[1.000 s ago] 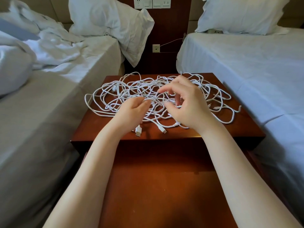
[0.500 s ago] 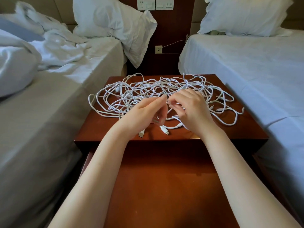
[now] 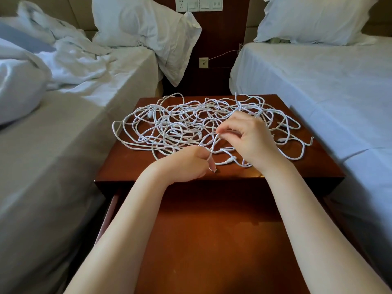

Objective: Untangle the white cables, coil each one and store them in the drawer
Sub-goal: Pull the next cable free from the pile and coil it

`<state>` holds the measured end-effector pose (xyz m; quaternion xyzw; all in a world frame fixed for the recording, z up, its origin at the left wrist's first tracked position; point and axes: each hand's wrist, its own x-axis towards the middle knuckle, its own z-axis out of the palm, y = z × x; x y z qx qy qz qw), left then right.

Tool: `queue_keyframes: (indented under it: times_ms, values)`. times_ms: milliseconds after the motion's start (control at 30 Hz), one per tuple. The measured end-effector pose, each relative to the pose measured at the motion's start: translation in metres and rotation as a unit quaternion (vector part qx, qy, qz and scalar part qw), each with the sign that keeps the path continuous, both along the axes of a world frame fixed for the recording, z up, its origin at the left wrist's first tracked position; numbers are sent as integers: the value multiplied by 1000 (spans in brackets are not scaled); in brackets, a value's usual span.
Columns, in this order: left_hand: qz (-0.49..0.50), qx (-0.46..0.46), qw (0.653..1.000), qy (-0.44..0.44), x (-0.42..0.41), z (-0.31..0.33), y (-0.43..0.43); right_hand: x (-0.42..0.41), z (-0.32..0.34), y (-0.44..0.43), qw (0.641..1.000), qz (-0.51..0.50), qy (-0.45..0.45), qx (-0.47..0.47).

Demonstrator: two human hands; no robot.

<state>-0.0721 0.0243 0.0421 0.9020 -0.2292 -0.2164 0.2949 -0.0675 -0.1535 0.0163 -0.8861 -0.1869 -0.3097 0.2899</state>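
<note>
Both hands pinch one cable (image 3: 214, 143): left hand (image 3: 186, 164) curled round its plug end, right hand (image 3: 252, 139) nipping the strand just beyond. They have drawn apart since a moment ago, pulling slack free. Behind them lies the tangle (image 3: 191, 122); the drawer (image 3: 212, 240) sits nearer, so untangling has barely begun.

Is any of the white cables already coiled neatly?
No, the white cables lie in one loose tangle on the nightstand, and the left hand and right hand each pinch a strand of it.
</note>
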Motion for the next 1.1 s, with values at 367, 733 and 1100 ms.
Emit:
queue_keyframes:
  times_ms: [367, 733, 1100]
  values:
    - [-122, -329, 920, 176, -8, 5, -2, -2, 1, 5, 990, 87, 55, 101]
    - [114, -580, 807, 3, 16, 4, 9, -6, -18, 45, 954, 127, 269, -35]
    - [320, -316, 835, -316, 41, -20, 34, -6, 3, 11, 976, 58, 185, 99]
